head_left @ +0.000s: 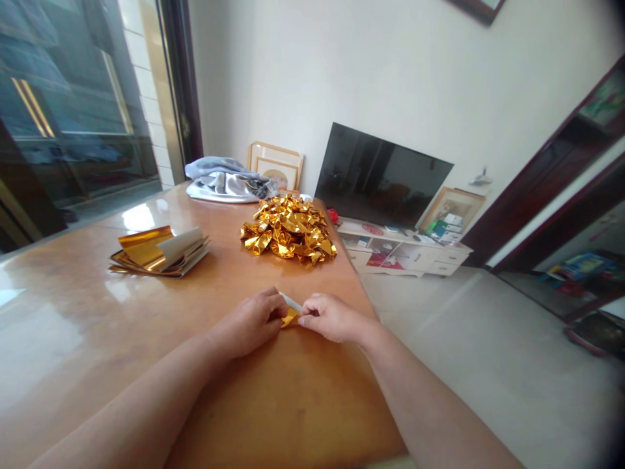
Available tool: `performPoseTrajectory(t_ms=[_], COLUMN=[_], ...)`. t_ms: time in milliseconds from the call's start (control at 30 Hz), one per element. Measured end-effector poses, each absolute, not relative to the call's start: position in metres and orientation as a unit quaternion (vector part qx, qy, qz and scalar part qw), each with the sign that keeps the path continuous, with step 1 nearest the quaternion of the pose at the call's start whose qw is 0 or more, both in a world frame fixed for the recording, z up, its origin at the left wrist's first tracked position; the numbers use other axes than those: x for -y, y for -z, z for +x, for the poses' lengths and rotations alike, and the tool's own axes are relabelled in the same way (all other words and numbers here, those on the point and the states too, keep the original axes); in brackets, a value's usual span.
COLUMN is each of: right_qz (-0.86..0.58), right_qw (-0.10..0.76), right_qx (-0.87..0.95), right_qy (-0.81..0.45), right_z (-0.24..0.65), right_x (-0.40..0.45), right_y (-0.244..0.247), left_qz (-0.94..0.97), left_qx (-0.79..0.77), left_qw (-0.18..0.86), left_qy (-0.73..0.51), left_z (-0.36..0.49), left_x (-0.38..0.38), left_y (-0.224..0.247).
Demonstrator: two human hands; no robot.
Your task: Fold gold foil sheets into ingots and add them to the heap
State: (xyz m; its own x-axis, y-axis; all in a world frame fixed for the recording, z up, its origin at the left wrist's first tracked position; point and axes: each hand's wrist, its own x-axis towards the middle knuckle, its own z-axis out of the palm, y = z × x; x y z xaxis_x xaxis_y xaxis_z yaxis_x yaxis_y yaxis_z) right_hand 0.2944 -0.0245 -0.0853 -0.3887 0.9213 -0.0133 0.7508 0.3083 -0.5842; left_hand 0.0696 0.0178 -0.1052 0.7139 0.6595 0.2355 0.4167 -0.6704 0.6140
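A small piece of gold foil paper [290,316] with a whitish edge lies between my two hands, low over the wooden table [293,404]. My left hand [256,319] pinches its left side, fingers curled. On the other side my right hand [329,317] grips it between thumb and fingers. Beyond them sits a heap of folded gold foil pieces [290,231]. A stack of flat gold and pale sheets [161,253] lies further left, its top sheets curling up.
Folded grey-blue cloth [227,179] rests at the table's far end, near framed pictures [276,166]. The table's right edge runs close beside my right hand. Past it stand a white cabinet [410,254] and a dark television [383,176].
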Motion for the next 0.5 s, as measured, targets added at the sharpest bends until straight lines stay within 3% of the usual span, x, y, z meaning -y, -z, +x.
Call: performPoseTrajectory(t_ms=[500], right_qz=[-0.596], right_qw=[0.122], right_qx=[0.769], right_qy=[-0.195], right_z=[0.2901], right_x=[0.0209], right_y=[0.0847], left_qz=[0.893], left_qx=[-0.285], left_qw=[0.262], left_qy=[-0.232], left_z=[0.0686], left_x=[-0.0244], left_y=[0.1112])
